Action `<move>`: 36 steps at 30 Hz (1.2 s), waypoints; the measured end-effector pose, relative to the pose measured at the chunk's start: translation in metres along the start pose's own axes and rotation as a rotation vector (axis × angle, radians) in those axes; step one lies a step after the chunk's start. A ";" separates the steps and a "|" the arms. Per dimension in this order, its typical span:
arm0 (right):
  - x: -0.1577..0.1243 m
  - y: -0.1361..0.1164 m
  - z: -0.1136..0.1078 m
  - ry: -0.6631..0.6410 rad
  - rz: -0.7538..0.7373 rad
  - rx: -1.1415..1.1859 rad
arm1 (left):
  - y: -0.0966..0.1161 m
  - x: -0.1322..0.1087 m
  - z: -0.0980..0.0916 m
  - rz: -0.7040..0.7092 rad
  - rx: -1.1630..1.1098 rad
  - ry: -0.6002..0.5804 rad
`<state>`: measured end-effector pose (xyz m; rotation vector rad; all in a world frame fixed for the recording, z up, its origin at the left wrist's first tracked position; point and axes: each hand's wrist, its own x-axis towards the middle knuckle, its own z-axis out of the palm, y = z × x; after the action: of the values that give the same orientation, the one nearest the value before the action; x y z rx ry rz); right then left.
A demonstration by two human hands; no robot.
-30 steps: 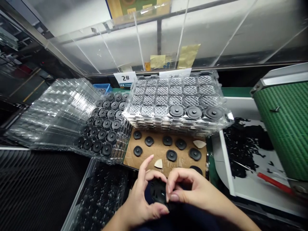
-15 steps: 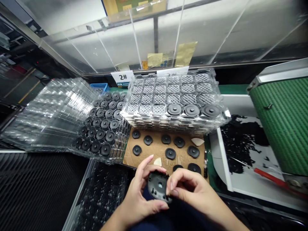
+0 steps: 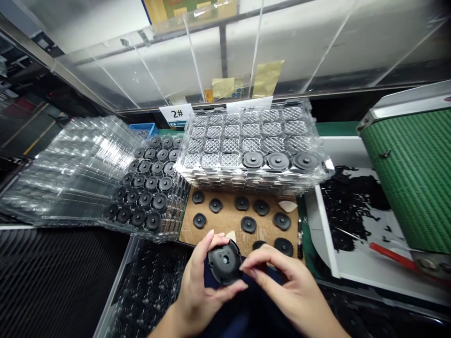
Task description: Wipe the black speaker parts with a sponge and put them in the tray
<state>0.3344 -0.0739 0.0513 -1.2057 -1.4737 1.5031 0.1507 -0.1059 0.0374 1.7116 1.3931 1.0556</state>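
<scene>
My left hand (image 3: 197,277) is closed round a rounded black plastic cover (image 3: 227,265), gripping its rim between the thumb below and the fingers above. A small hole shows in the middle of the cover. At the cover's right edge, the thumb and forefinger of my right hand (image 3: 278,274) are pinched together; whatever lies between them is too small to make out. Just beyond my hands, several similar black covers (image 3: 248,224) lie spread on a brown cardboard sheet (image 3: 225,220). A pale wedge-shaped piece (image 3: 230,235) peeks out behind my left fingers.
Behind the cardboard stands a stack of clear trays (image 3: 253,173), three black covers in its front row. To the left, another clear tray (image 3: 171,220) holds rows of covers. On the right, a white bin (image 3: 327,234) contains black scraps (image 3: 347,206) and a red-handled tool (image 3: 392,256).
The cover has been turned and tilted in my left hand and moved slightly left. Small pegs near its lower edge showed more clearly before. My right fingertips stay at its right edge.
</scene>
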 end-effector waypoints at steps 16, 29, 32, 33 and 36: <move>-0.003 0.013 0.021 0.127 0.178 0.203 | -0.003 0.015 -0.003 0.402 0.329 0.066; -0.042 0.025 0.070 0.478 0.190 0.152 | -0.036 0.021 -0.027 -0.327 -0.276 -0.419; -0.059 0.023 0.083 0.548 0.146 -0.012 | -0.037 0.029 -0.022 -0.485 -0.441 -0.576; -0.064 0.023 0.087 0.562 0.140 -0.076 | -0.036 0.029 -0.019 -0.520 -0.485 -0.629; -0.080 0.028 0.096 0.622 0.175 -0.186 | -0.033 0.022 -0.007 -0.551 -0.528 -0.871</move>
<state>0.2732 -0.1838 0.0277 -1.7545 -1.1159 0.9658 0.1327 -0.0777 0.0153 1.0676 0.8181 0.2459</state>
